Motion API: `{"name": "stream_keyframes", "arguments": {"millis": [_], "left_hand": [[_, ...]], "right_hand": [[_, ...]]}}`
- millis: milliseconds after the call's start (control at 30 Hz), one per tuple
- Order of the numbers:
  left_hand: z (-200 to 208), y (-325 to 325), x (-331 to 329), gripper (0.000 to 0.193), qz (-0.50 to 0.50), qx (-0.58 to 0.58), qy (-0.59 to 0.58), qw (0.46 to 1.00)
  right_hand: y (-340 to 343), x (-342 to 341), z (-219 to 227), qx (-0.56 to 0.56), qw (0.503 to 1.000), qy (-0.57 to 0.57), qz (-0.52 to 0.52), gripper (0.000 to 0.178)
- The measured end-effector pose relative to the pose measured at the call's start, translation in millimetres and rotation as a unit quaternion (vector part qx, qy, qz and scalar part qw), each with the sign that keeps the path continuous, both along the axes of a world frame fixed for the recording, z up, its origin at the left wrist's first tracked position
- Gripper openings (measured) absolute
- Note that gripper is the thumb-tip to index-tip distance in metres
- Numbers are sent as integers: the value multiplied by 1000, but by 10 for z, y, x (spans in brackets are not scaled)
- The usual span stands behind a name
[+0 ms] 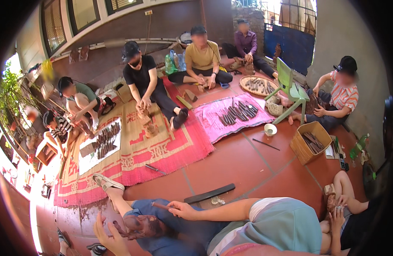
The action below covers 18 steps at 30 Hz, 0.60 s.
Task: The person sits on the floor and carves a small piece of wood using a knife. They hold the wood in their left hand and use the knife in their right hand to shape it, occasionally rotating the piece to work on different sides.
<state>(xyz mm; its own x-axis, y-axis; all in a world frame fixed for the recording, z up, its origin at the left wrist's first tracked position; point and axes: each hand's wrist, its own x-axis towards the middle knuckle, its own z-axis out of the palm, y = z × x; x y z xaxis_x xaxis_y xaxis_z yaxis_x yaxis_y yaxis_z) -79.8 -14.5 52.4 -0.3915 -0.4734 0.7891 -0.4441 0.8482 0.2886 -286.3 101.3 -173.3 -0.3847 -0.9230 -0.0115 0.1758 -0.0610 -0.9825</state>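
My right hand (182, 210) is closed around a slim brown stick (160, 206), whose flat end points left over my blue shorts. Its exact kind is unclear. A dark brown carved wooden piece (146, 226) with a knobbly, branching end lies across my lap. Beside that branching end, my left hand (109, 235) is raised with its fingers spread, and I see nothing in it. On the tiles beyond my leg rests a long dark flat bar (210, 193), with a crumpled pale scrap (218, 200) near it.
Several people sit around with wooden pieces. A red patterned mat (162, 160) holds a white cloth of dark tools (103, 143). Dark tools (239, 112) also lie on a pink cloth (207, 123). A wooden box (305, 149), green chair (290, 91) and white bowl (270, 129) stand farther right.
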Motion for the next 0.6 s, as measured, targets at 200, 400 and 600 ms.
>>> {"name": "stream_keyframes", "arguments": {"millis": [200,400,600], "left_hand": [[-466,71,224,49,9,205,230,951],[-961,250,228,52,12,353,203,913],[-1156,277,227,50,-131,469,235,841]], "right_hand": [[-38,104,71,6,999,36,5,28],[41,147,100,0,999,38,-27,25],[57,184,206,4,999,16,-34,26]]}}
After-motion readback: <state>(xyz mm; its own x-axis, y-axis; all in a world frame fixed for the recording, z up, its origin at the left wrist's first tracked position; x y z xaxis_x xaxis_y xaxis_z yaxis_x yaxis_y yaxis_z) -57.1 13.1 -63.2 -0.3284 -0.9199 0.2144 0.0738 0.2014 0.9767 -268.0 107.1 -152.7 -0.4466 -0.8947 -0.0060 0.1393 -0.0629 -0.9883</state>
